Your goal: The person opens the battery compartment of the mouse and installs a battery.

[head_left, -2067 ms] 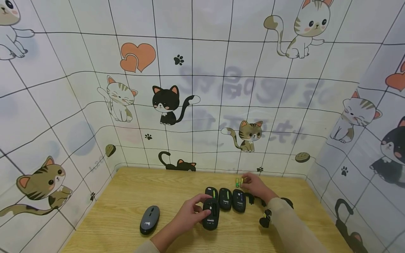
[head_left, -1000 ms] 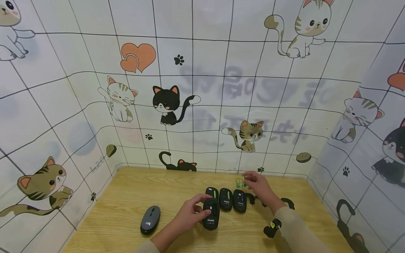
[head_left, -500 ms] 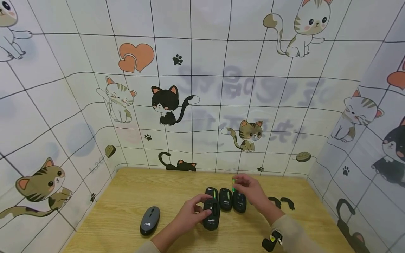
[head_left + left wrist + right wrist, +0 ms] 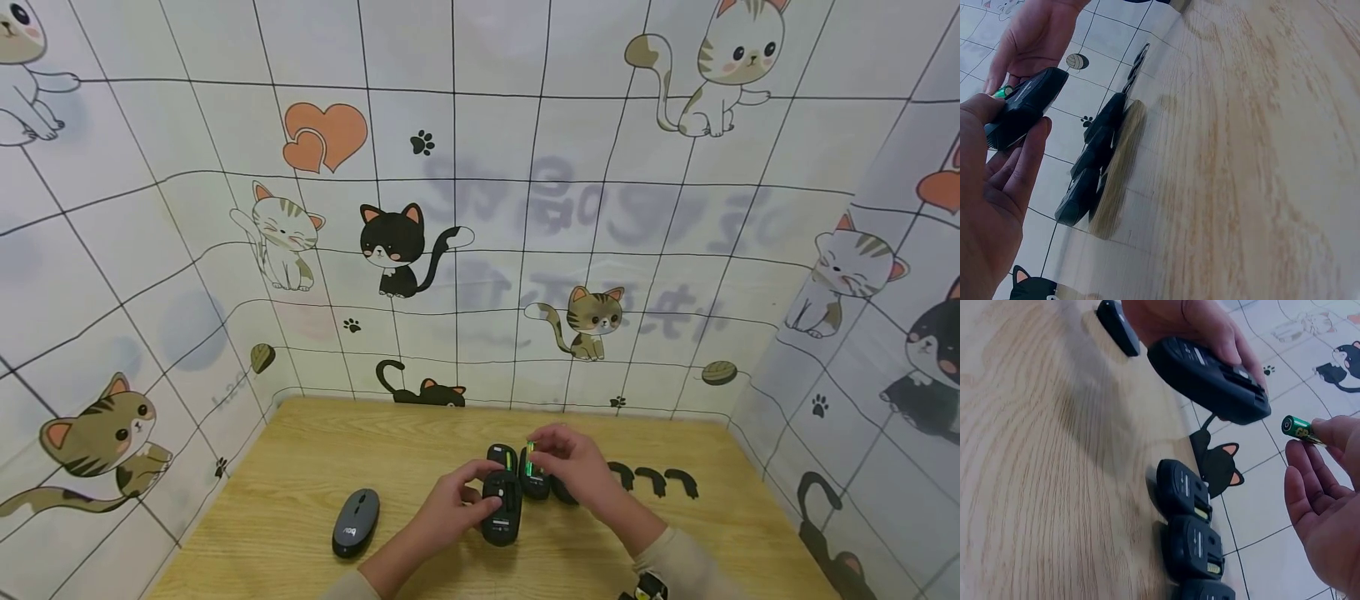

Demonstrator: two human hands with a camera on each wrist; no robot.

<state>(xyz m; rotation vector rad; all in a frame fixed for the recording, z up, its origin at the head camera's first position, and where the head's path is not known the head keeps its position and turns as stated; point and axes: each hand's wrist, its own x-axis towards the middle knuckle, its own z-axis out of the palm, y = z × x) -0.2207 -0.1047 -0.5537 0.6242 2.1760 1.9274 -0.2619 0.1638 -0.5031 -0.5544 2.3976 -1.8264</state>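
Observation:
My left hand [image 4: 456, 504] grips a black computer mouse [image 4: 501, 521] with its underside turned up and its battery slot uncovered. In the right wrist view that mouse [image 4: 1210, 378] is held above the table, its slot toward the right hand. My right hand [image 4: 581, 471] pinches a green battery [image 4: 1300, 428] between thumb and fingers, its end a short gap from the mouse. The left wrist view shows the battery [image 4: 1004, 92] just behind the mouse's edge. Beyond the held mouse, black mice [image 4: 536, 487] lie in a row, underside up; batteries show in two [image 4: 1200, 512].
A grey mouse [image 4: 356, 523] lies right side up on the left of the wooden table [image 4: 360, 442]. Several curved black covers [image 4: 649, 479] lie to the right, beside my right forearm. A cat-patterned sheet [image 4: 480, 333] stands around the table. A small black device [image 4: 651, 587] sits by the right sleeve.
My right hand has picked up a battery from the back of the table and carried it left and nearer, toward the held mouse. The left hand keeps its hold and place.

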